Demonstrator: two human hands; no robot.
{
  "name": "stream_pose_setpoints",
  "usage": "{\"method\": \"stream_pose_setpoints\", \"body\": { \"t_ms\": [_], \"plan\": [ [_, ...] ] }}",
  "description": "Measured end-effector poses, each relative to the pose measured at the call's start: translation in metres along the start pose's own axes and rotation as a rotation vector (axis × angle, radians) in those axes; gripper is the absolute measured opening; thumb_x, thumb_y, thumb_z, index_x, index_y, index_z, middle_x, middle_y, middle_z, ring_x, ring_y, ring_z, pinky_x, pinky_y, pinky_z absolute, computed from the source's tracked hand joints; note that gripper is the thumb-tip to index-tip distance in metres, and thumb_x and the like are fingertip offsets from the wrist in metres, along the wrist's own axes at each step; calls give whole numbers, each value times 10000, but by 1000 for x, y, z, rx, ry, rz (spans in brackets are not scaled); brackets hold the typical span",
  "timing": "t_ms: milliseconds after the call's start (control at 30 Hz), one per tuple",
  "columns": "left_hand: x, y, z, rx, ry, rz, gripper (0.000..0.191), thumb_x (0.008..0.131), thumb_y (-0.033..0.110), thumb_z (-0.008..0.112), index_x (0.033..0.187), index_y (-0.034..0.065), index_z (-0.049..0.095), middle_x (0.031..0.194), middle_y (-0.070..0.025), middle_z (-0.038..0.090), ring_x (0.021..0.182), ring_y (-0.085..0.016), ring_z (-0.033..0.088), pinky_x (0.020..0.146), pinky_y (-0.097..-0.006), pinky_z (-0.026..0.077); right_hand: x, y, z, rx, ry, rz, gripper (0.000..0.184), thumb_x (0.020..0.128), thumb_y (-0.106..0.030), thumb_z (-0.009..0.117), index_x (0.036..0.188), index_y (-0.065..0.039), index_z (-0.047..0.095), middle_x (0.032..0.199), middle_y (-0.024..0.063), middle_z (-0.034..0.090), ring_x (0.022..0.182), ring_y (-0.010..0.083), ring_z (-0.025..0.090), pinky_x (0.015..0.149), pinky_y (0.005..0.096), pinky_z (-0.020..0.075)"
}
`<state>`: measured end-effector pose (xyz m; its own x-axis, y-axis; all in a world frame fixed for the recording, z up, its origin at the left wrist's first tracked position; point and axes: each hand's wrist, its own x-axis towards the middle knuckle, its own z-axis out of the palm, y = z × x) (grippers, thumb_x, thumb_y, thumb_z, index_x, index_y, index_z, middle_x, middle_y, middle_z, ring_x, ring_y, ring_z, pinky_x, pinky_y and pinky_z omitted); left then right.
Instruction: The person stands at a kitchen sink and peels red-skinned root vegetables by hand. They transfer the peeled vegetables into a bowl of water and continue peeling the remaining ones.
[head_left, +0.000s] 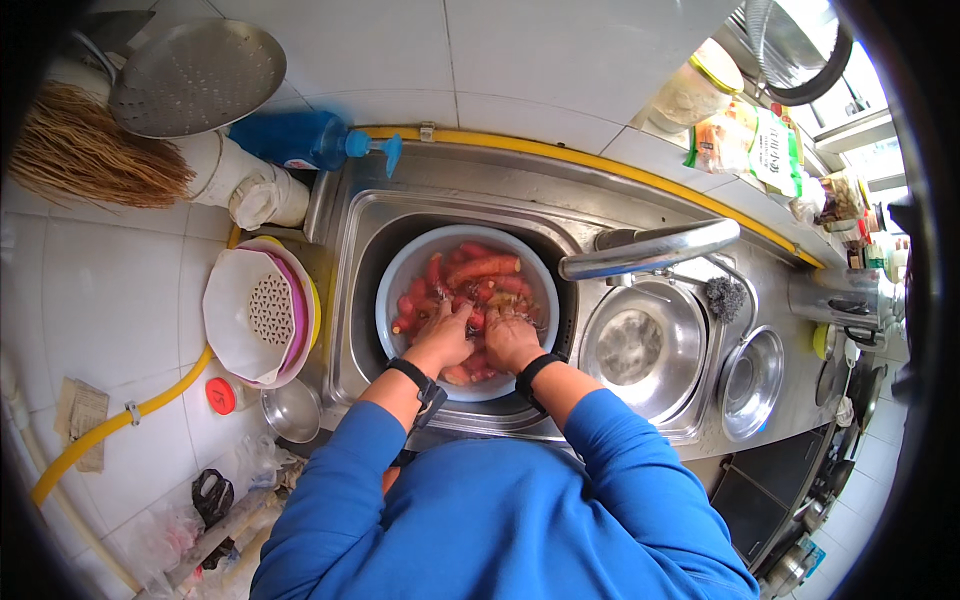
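A light-blue round basin (388, 281) stands in the left bowl of a stainless steel sink (346, 247). Water and many reddish-orange root vegetables, which look like carrots (484, 268), fill it. My left hand (445, 335) reaches into the water from below, its fingers among the roots. Close beside it on the right, my right hand (511, 336) is also partly in the water, touching the roots. Water and roots hide the fingertips of both hands, so a firm hold cannot be made out. Each wrist wears a dark band.
A curved metal faucet (652, 251) reaches over the divider. In the right bowl sits a metal basin (679, 367); a steel bowl (752, 382) and scouring pad (726, 298) lie further right. Stacked plastic colanders (238, 315) and a blue pump bottle (300, 140) are at left.
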<state>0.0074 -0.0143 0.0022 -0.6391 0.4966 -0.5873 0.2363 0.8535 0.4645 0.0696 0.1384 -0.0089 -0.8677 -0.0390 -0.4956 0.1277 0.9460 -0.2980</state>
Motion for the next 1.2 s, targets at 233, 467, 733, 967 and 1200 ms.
{"method": "stream_pose_setpoints", "body": {
  "t_ms": [233, 467, 733, 967, 1200],
  "plan": [
    [16, -26, -12, 63, -140, 236, 616, 903, 277, 704, 1463, 115, 505, 1484, -276, 411, 1335, -429, 475, 1105, -444, 427, 5, 4, -48, -24, -494, -100, 615, 890, -424, 630, 1329, -4, 532, 1196, 240, 690, 1128, 338, 679, 964, 446, 530],
    [26, -34, 1, -231, -158, 102, 449, 981, 311, 588, 1396, 140, 592, 1486, -231, 437, 1296, -403, 521, 1093, -428, 436, -4, 20, -43, 636, -266, -87, 467, 1002, -380, 506, 1208, 20, 631, 1119, 282, 690, 1069, 427, 662, 936, 472, 505],
    [-5, -6, -2, 113, -140, -35, 883, 782, 401, 762, 1548, 173, 386, 1608, -214, 301, 1467, -427, 319, 1135, -626, 319, 2, 1, -23, -123, -258, -20, 505, 861, -251, 667, 1311, -39, 579, 1506, 288, 435, 1280, 380, 578, 990, 475, 509],
    [-25, 9, -21, 315, -210, 31, 1119, 599, 482, 858, 1558, 192, 359, 1547, -240, 371, 1456, -434, 311, 1122, -668, 297, 18, -1, 3, -158, -294, -29, 394, 987, -261, 493, 1293, -63, 643, 1258, 162, 694, 1147, 299, 685, 939, 433, 529],
    [7, -11, -5, 400, -85, 161, 469, 746, 357, 767, 1169, 157, 734, 1257, -170, 628, 1283, -361, 530, 983, -552, 474, 22, 13, -25, -156, -271, -11, 453, 996, -389, 439, 1141, -77, 734, 1136, 153, 743, 1047, 314, 722, 889, 450, 552]
  ]
}}
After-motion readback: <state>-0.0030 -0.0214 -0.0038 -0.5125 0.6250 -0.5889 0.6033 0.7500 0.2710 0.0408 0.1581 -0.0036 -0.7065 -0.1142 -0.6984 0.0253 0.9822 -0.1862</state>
